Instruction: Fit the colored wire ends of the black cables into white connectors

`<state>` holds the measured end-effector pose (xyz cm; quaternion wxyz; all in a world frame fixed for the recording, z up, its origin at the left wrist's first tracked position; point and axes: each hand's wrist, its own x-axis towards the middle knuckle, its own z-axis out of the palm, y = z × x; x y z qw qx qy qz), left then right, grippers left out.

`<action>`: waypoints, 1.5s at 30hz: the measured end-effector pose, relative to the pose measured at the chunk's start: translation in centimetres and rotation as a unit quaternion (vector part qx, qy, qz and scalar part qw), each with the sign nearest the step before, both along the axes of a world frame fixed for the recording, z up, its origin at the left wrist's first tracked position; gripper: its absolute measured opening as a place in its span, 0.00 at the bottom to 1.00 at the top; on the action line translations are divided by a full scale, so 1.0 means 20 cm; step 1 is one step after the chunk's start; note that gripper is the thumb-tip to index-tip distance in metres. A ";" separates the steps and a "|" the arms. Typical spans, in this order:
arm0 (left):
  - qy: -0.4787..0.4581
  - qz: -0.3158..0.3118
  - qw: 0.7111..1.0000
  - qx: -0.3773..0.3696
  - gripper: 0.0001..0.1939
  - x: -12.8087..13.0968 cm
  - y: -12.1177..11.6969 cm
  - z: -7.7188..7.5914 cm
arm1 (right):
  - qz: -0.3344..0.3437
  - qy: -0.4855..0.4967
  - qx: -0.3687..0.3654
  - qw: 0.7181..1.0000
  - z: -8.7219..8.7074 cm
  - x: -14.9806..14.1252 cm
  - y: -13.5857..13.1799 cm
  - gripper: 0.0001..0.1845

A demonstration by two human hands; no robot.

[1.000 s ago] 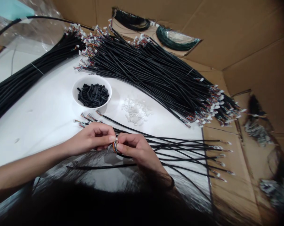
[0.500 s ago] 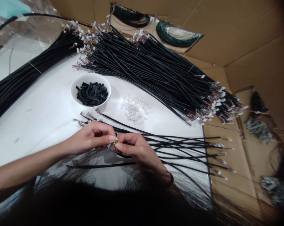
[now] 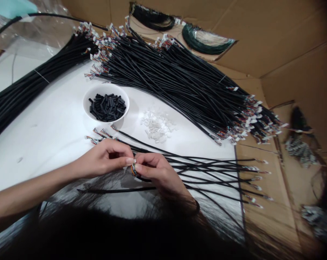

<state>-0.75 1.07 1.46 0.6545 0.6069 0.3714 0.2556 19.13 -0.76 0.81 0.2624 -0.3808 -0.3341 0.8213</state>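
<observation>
My left hand (image 3: pixel 107 159) and my right hand (image 3: pixel 158 172) meet near the front of the white table (image 3: pixel 44 133), fingers pinched together. Between the fingertips is the end of a black cable with coloured wires (image 3: pixel 132 169) and a small white connector (image 3: pixel 134 161). My right hand pinches the coloured wire end; my left thumb and finger pinch the white connector at its tip. The cable (image 3: pixel 117 189) runs under my right hand toward the left. A small bunch of black cables (image 3: pixel 212 171) lies just behind the hands, with coloured wire ends pointing both ways.
A white bowl of short black tube pieces (image 3: pixel 106 105) stands behind the hands, beside a loose pile of white connectors (image 3: pixel 158 127). A big heap of black cables (image 3: pixel 179 83) crosses the back; another bundle (image 3: pixel 22 94) lies left. Cardboard (image 3: pixel 288 43) walls the right side.
Both hands stay pinched on the same cable end. The view has shifted slightly; the fingers have barely moved.
</observation>
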 end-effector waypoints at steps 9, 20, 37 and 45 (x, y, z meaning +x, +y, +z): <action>0.043 -0.021 0.995 0.093 0.13 -0.01 0.01 0.04 | -0.014 -0.005 0.019 1.000 -0.03 -0.01 -0.01 0.18; 0.048 -0.005 0.998 0.049 0.17 0.01 0.00 0.02 | -0.022 -0.035 0.058 0.997 -0.02 -0.01 -0.01 0.18; -0.037 0.035 0.990 -0.135 0.18 0.01 0.01 0.01 | -0.101 -0.093 0.140 0.981 -0.01 0.00 -0.03 0.10; -0.041 0.034 0.990 -0.133 0.20 0.01 0.01 0.02 | -0.099 -0.110 0.153 0.977 -0.01 0.00 -0.03 0.12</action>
